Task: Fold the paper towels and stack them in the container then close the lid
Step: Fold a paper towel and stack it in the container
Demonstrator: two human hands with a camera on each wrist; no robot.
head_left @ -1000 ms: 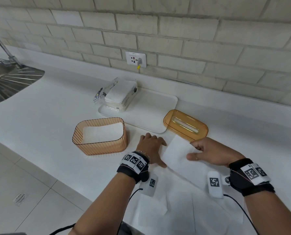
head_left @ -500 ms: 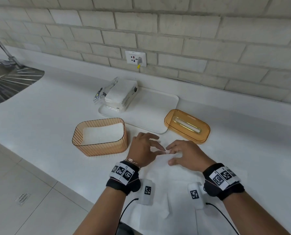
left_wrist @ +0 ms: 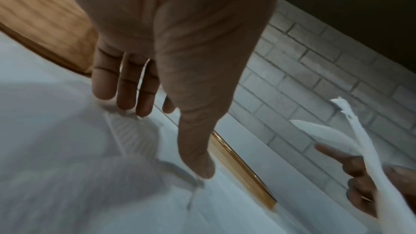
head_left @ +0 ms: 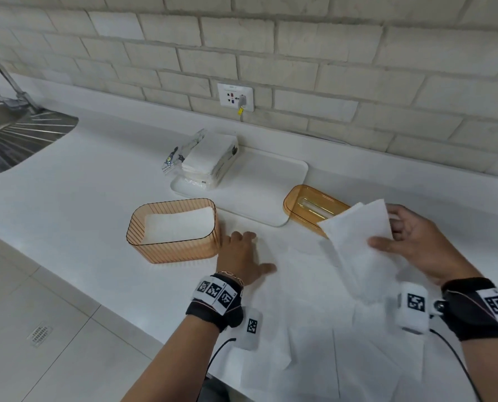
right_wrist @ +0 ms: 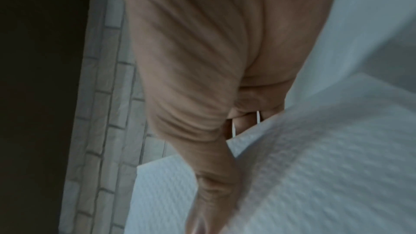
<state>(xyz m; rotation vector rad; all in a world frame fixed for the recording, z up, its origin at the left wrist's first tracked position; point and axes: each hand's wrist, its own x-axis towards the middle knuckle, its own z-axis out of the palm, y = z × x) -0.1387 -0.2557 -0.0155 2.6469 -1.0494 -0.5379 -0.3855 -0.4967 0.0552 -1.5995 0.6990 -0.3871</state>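
The orange ribbed container [head_left: 172, 242] stands open on the counter with folded white towels [head_left: 178, 224] inside. Its orange lid [head_left: 305, 204] lies to the right, apart from it. My left hand [head_left: 255, 252] lies flat with straight fingers [left_wrist: 126, 92] on the loose paper towels [head_left: 314, 329] spread on the counter, just right of the container [left_wrist: 33, 15]. My right hand [head_left: 398, 230] holds one paper towel [head_left: 358, 242] lifted off the counter in front of the lid, pinched between thumb and fingers. In the right wrist view the thumb presses on that towel [right_wrist: 315, 166].
A pack of paper towels [head_left: 210, 161] lies on a white tray [head_left: 265, 184] behind the container. A steel sink [head_left: 12, 134] is at the far left and a wall socket [head_left: 236, 97] sits on the brick wall. The counter's front edge runs close under my forearms.
My right hand has picked a towel off the counter and raised it to the right. My left hand has slid left and flattened beside the container.
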